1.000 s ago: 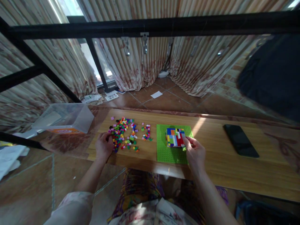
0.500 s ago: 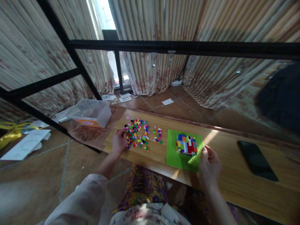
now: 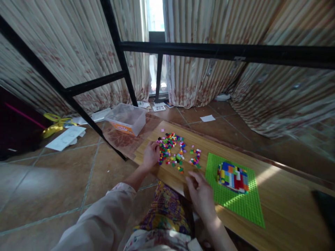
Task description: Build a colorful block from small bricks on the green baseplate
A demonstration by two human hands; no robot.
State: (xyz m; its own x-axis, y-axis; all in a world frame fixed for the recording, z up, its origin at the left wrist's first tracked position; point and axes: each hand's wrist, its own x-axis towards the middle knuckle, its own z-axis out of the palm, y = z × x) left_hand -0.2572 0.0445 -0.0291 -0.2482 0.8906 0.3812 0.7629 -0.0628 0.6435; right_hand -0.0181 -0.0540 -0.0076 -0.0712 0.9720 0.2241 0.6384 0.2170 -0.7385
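Observation:
My left hand (image 3: 151, 155) rests at the left edge of a pile of small colourful building bricks (image 3: 170, 140). Its fingers are curled together against the bricks, and whatever they pinch is hidden. My right hand (image 3: 202, 195) hovers over the front of the table, between a smaller group of loose bricks (image 3: 195, 157) and the green baseplate (image 3: 235, 205). Its fingers are bent, with thumb and forefinger a little apart and no brick visible between them. On the baseplate stands a low, multicoloured block of joined bricks (image 3: 232, 177), untouched by either hand.
The wooden table (image 3: 282, 195) carries a dark phone (image 3: 324, 209) at the right. Beyond its left end a clear plastic box (image 3: 128, 118) sits on the floor. A black metal frame (image 3: 199, 48) crosses in front of striped curtains. Papers (image 3: 65, 137) lie on the tiles.
My right hand has left the baseplate's right edge and moved left, towards the loose bricks. My left hand stays at the pile. The view has turned left.

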